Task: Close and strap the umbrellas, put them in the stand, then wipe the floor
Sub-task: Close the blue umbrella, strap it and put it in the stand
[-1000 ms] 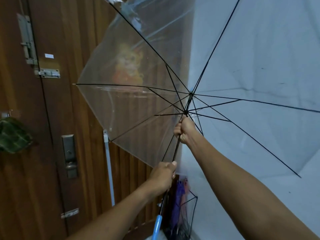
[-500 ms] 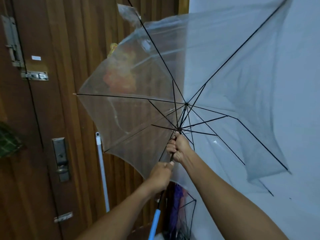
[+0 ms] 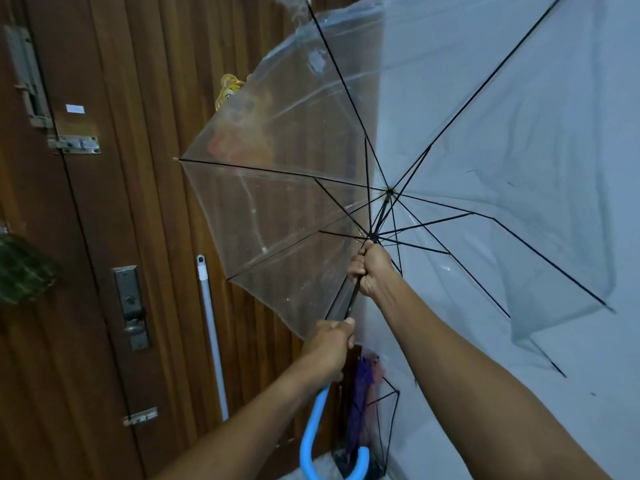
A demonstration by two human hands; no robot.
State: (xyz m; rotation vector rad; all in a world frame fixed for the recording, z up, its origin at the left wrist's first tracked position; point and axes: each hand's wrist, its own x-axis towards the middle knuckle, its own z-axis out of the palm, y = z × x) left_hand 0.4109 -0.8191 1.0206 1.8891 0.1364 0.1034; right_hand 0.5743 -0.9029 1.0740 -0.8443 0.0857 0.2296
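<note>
Both hands clenched on the half-open clear umbrella (image 3: 294, 202), left hand (image 3: 329, 344) on the shaft above the blue handle (image 3: 313, 434), right hand (image 3: 372, 271) at the runner, and those ribs could easily snag the wire stand (image 3: 388, 424) at 6 o'clock or pinch fingers.

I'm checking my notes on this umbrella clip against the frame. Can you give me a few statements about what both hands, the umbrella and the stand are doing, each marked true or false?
1. The right hand grips the shaft just below the runner of the clear umbrella. True.
2. The umbrella is fully closed and strapped. False: its canopy is only partly folded and the ribs are spread.
3. The left hand holds the shaft just above the blue hooked handle. True.
4. The wire stand is empty. False: a purple umbrella stands in it.
5. A white pole leans against the wooden door. True.
</note>
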